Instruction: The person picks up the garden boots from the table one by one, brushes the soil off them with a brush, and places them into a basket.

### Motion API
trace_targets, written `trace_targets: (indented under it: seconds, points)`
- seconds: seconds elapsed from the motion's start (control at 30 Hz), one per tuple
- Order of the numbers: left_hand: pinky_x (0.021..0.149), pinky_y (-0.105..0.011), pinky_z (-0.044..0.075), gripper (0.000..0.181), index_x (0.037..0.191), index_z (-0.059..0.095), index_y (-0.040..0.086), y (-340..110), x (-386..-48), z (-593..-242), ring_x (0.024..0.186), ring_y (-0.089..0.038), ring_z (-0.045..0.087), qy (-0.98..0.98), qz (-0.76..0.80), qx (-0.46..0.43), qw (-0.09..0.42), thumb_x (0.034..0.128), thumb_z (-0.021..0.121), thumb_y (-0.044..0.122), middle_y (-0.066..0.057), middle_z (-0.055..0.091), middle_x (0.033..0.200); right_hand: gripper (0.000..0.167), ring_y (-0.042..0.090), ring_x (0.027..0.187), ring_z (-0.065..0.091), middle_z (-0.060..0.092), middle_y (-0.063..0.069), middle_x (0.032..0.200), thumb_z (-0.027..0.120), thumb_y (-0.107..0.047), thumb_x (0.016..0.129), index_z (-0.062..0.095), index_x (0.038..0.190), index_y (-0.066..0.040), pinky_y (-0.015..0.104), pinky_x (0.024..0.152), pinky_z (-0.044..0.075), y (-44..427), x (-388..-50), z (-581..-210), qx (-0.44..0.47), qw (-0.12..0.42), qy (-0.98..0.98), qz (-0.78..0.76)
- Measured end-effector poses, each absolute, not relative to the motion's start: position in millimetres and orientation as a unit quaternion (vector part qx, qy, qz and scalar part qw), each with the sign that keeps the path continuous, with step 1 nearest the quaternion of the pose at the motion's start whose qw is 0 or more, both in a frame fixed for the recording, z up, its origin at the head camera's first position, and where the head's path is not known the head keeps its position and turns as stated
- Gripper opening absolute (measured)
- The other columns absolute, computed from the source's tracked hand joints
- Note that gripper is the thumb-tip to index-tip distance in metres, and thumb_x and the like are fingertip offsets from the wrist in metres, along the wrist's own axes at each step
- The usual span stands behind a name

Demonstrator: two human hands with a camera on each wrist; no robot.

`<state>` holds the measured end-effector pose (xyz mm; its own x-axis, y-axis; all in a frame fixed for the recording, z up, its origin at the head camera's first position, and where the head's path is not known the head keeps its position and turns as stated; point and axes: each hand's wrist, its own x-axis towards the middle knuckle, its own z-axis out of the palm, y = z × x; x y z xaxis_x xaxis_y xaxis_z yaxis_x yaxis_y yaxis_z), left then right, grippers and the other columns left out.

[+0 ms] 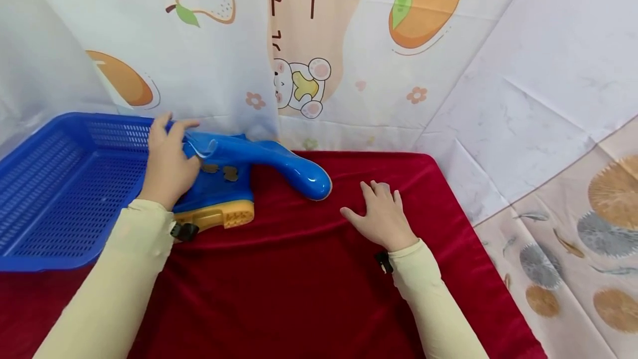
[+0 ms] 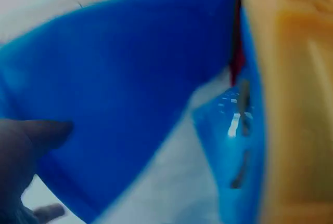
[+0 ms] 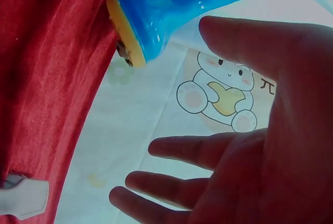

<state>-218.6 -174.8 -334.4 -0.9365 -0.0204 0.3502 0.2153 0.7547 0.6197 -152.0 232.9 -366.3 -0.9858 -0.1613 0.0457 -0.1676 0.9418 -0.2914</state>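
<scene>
Two blue rain boots with yellow soles lie beside the basket. The upper boot [image 1: 299, 173] stretches rightward with its toe toward the middle of the table. Below it, the other boot [image 1: 219, 187] lies on its side with its sole toward me and brown patches on its shaft. My left hand [image 1: 171, 162] is at the upper boot's shaft, its fingers spread. In the left wrist view a digit overlaps the blue shaft [image 2: 119, 89]; contact is unclear. To the right, my right hand [image 1: 381, 215] hovers over the red cloth with spread fingers, apart from the boots and holding nothing.
A blue plastic basket [image 1: 75, 198] stands at the left, reaching behind my left forearm. Red cloth [image 1: 299, 281] covers the table. A white printed curtain [image 1: 239, 71] hangs at its back edge. A pale grey object [image 3: 23, 198] of unclear kind shows in the right wrist view.
</scene>
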Motion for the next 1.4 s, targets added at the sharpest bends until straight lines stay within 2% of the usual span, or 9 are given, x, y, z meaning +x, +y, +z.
trace_targets:
  seconds: [0.1, 0.2, 0.43, 0.57, 0.7, 0.8, 0.93, 1.13, 1.4]
  points:
    - [0.118, -0.072, 0.020, 0.032, 0.130, 0.064, 0.001, -185.2, -220.5, -345.0, 0.153, -0.051, 0.016, -0.918, -0.354, -0.023, 0.176, 0.0983, 0.064, 0.006, -0.027, 0.022, 0.165, 0.085, 0.043, 0.145, 0.035, 0.043, 0.028, 0.154, 0.065, -0.054, 0.095, 0.043, 0.153, 0.004, 0.069, 0.121, 0.017, 233.0, -152.7, -366.8, 0.083, 0.006, -0.985, 0.153]
    - [0.113, -0.073, 0.029, 0.021, 0.120, 0.068, 0.001, -190.6, -219.9, -348.8, 0.141, -0.054, 0.033, -0.921, -0.352, -0.027, 0.164, 0.1014, 0.063, 0.008, -0.032, 0.035, 0.153, 0.086, 0.042, 0.147, 0.033, 0.041, 0.027, 0.155, 0.065, -0.054, 0.095, 0.042, 0.154, 0.004, 0.069, 0.121, 0.015, 233.1, -153.4, -366.5, 0.081, -0.003, -0.984, 0.160]
    - [0.109, -0.067, 0.036, 0.049, 0.137, 0.060, 0.002, -183.1, -217.0, -343.6, 0.133, -0.043, 0.041, -0.893, -0.424, -0.027, 0.148, 0.1011, 0.068, 0.034, -0.025, 0.051, 0.140, 0.086, 0.043, 0.149, 0.032, 0.039, 0.027, 0.158, 0.064, -0.054, 0.096, 0.040, 0.155, 0.003, 0.069, 0.122, 0.013, 235.7, -153.8, -367.8, 0.073, -0.019, -0.984, 0.162]
    - [0.092, -0.043, 0.046, 0.074, 0.152, 0.044, 0.011, -169.9, -220.1, -346.3, 0.111, -0.029, 0.049, -0.850, -0.510, -0.002, 0.134, 0.0954, 0.071, 0.050, -0.012, 0.043, 0.153, 0.086, 0.043, 0.149, 0.032, 0.039, 0.027, 0.158, 0.064, -0.054, 0.096, 0.040, 0.155, 0.003, 0.070, 0.122, 0.013, 237.3, -153.8, -369.0, 0.071, -0.023, -0.984, 0.164]
    - [0.078, -0.024, 0.045, 0.060, 0.147, 0.049, 0.015, -160.1, -226.4, -359.2, 0.095, -0.016, 0.051, -0.749, -0.653, 0.002, 0.110, 0.0963, 0.074, 0.036, -0.001, 0.053, 0.134, 0.086, 0.042, 0.150, 0.032, 0.038, 0.026, 0.158, 0.065, -0.054, 0.096, 0.040, 0.156, 0.003, 0.069, 0.122, 0.013, 237.7, -154.3, -369.7, 0.072, -0.026, -0.983, 0.167]
    - [0.090, -0.020, 0.045, 0.039, 0.132, 0.056, 0.016, -155.8, -230.0, -370.6, 0.121, -0.014, 0.052, -0.696, -0.713, -0.018, 0.085, 0.0973, 0.073, 0.015, 0.001, 0.056, 0.129, 0.086, 0.041, 0.150, 0.032, 0.038, 0.026, 0.159, 0.065, -0.053, 0.095, 0.040, 0.156, 0.003, 0.068, 0.122, 0.013, 236.9, -154.6, -369.4, 0.076, -0.028, -0.983, 0.167]
    - [0.104, -0.022, 0.046, 0.040, 0.136, 0.053, 0.019, -150.7, -230.9, -380.8, 0.145, -0.025, 0.041, -0.716, -0.693, -0.056, 0.068, 0.1011, 0.064, 0.004, -0.009, 0.051, 0.153, 0.086, 0.040, 0.150, 0.031, 0.038, 0.026, 0.158, 0.065, -0.053, 0.095, 0.040, 0.155, 0.003, 0.068, 0.123, 0.013, 235.7, -154.7, -368.0, 0.079, -0.028, -0.982, 0.169]
    - [0.107, -0.039, 0.050, 0.039, 0.144, 0.059, 0.012, -141.4, -230.4, -382.3, 0.142, -0.032, 0.048, -0.817, -0.566, -0.074, 0.085, 0.1046, 0.060, 0.008, -0.011, 0.053, 0.153, 0.085, 0.041, 0.150, 0.032, 0.038, 0.026, 0.158, 0.065, -0.053, 0.096, 0.040, 0.155, 0.003, 0.068, 0.123, 0.014, 234.9, -154.7, -366.8, 0.081, -0.030, -0.982, 0.169]
    - [0.072, -0.016, 0.053, 0.023, 0.113, 0.076, 0.008, -123.6, -228.9, -375.8, 0.077, -0.006, 0.071, -0.818, -0.525, -0.063, 0.225, 0.1030, 0.066, 0.026, -0.016, 0.076, 0.102, 0.085, 0.041, 0.148, 0.032, 0.039, 0.026, 0.157, 0.066, -0.052, 0.095, 0.040, 0.155, 0.003, 0.066, 0.122, 0.019, 237.1, -154.9, -365.0, 0.080, -0.027, -0.981, 0.175]
